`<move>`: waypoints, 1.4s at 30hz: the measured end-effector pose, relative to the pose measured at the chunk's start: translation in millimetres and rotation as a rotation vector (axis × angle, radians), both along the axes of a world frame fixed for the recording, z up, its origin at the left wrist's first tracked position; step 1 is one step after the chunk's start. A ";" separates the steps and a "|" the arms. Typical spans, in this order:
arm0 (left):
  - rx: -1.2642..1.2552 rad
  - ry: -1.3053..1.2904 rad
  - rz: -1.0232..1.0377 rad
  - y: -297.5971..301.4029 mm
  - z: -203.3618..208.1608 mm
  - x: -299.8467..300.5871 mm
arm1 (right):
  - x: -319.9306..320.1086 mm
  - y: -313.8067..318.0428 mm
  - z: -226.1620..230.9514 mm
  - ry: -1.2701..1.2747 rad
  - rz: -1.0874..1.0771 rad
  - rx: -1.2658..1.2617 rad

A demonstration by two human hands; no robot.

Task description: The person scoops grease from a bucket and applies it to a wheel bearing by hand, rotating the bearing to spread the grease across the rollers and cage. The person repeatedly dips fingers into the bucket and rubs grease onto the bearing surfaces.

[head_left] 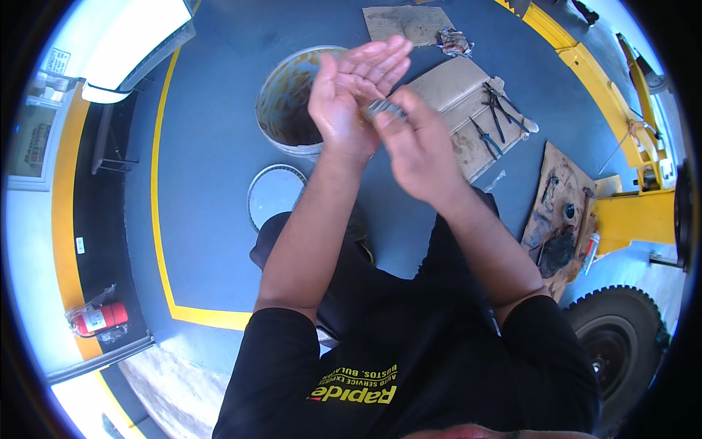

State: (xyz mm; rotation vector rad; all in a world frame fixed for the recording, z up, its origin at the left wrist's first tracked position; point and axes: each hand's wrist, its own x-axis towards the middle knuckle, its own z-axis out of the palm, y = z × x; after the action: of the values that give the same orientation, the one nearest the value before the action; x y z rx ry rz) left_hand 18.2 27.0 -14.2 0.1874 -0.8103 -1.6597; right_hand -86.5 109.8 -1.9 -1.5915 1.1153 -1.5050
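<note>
My left hand (344,110) is raised palm up in front of me, its fingers stretched out. Some brownish grease (363,115) shows on the heel of its palm. Pinched between the thumb and fingers of my right hand (423,150) is a small grey metal roller bearing (386,110), pressed against or held just over the left palm; the exact contact is hidden. Below and behind the left hand stands a large bucket (281,88), its inner wall smeared with yellow-brown grease.
A round pale lid (274,192) lies on the floor before the bucket. Right of my hands, flattened cardboard (455,84) holds black pliers (494,113) and blue-handled pliers (485,139). Stained cardboard (537,212), a yellow lift arm (636,219) and a tire (614,344) are farther right.
</note>
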 end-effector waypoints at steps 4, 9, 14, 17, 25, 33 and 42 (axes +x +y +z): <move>-0.053 0.027 -0.038 -3.5 -4.4 1.1 | -17.1 -13.2 -2.7 -0.149 0.217 0.243; -0.092 -0.033 -0.034 -1.0 -0.9 -9.8 | -1.5 -2.6 -4.7 0.134 -0.049 -0.055; -0.145 -0.067 -0.052 0.4 -2.5 -6.3 | -23.3 -15.6 -6.1 -0.230 0.185 0.257; -0.061 -0.006 -0.081 2.7 -1.1 -9.1 | -2.2 4.1 -8.3 -0.130 0.074 0.059; 0.004 0.066 -0.057 6.2 5.1 -11.8 | -0.7 5.7 -5.9 -0.318 0.050 0.141; -0.081 -0.121 0.049 8.6 5.6 -12.1 | -9.8 2.4 -1.5 -0.278 0.155 0.151; -0.337 -0.510 0.155 -1.2 10.1 15.7 | -45.8 -5.5 -10.6 -1.017 0.434 0.524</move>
State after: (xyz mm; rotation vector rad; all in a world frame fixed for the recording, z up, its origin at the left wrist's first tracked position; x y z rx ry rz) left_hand 33.8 25.8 -4.1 0.4349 -1.4083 -1.3172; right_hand -132.2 104.2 -12.5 -0.5007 0.4544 -1.2910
